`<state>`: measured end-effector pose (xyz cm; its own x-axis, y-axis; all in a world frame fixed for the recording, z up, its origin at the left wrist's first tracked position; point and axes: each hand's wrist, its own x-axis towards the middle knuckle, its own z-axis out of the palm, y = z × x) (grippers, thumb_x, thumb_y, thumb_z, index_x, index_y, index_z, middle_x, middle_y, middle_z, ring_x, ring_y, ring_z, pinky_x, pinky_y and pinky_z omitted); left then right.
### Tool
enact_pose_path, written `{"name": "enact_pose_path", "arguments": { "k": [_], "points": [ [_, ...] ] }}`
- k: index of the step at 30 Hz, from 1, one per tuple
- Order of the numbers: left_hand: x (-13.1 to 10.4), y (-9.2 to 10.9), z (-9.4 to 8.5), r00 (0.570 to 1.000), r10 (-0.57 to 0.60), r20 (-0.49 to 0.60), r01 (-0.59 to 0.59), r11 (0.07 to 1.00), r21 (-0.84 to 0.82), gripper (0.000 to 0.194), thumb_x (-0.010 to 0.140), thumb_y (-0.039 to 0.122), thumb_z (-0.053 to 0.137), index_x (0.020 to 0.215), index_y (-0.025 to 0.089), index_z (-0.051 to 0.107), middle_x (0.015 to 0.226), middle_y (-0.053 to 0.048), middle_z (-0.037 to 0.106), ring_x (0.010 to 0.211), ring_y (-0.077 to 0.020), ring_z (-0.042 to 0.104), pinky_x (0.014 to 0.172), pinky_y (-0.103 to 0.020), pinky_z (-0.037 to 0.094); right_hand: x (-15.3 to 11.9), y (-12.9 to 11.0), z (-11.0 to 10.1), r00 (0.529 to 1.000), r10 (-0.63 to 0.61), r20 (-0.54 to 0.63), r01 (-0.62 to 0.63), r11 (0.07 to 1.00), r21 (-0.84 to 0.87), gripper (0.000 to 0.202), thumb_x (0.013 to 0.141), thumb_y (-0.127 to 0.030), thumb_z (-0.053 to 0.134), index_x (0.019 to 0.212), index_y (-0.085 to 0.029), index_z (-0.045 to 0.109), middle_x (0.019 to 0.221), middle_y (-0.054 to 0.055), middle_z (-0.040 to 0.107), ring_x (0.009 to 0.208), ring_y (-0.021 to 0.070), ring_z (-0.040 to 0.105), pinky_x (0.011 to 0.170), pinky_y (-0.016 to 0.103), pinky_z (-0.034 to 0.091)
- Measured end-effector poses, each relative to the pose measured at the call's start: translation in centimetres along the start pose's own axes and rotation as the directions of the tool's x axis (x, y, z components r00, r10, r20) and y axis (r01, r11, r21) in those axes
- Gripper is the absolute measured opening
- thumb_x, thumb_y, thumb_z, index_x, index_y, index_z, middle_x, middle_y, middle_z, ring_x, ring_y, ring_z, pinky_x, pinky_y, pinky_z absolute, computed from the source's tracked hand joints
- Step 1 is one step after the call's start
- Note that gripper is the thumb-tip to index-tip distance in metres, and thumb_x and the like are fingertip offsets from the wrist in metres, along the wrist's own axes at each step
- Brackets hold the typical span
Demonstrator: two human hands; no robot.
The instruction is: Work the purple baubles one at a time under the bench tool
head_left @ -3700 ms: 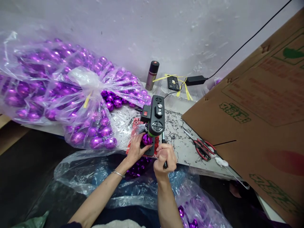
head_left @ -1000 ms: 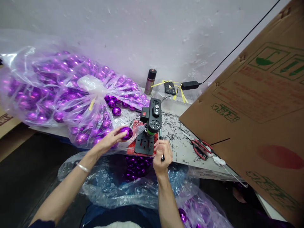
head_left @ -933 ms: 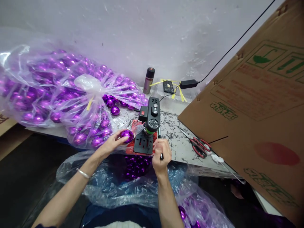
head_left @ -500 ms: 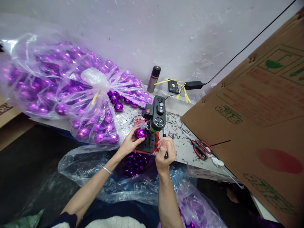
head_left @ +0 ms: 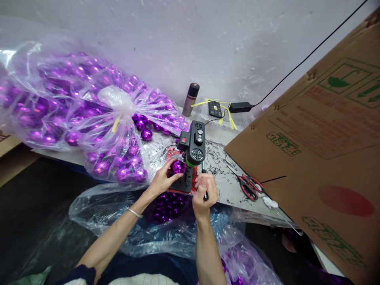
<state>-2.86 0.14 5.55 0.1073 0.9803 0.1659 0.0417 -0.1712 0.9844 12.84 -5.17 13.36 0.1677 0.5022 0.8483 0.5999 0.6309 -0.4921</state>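
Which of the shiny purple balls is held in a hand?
The shiny purple faceted ball in the bare left hand, beside the black machine; no other visible ball is held.

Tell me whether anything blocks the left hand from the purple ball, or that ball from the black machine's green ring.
Nothing visible does. The left hand holds the purple ball directly, and no obstacle shows between it and the green ring of the black machine; whether they touch is unclear.

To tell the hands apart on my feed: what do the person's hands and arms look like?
The left hand and right hand are ungloved. A thin silver-coloured bangle circles the left wrist; a dark navy fabric sleeve shows farther up that arm. The right forearm shows no sleeve.
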Motion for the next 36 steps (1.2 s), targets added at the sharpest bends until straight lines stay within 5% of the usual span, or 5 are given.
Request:
{"name": "enact_pose_path", "arguments": {
  "k": [36],
  "points": [
    [1.0,0.8,-0.1,0.999,-0.024,0.041,0.026,0.998,-0.052,0.075,0.082,0.053,0.086,0.146,0.021,0.064,0.148,-0.015,0.069,0.115,-0.0289,0.078,0.107,-0.045,0.061,-0.1,-0.2,0.3,1.000,0.009,-0.020,-0.008,1.000,0.023,0.033,0.105,-0.013,0.043,0.075,-0.025,0.051,0.071,-0.001,0.058,0.066,0.0146,0.059,0.062,0.030,0.046]
  ]
}}
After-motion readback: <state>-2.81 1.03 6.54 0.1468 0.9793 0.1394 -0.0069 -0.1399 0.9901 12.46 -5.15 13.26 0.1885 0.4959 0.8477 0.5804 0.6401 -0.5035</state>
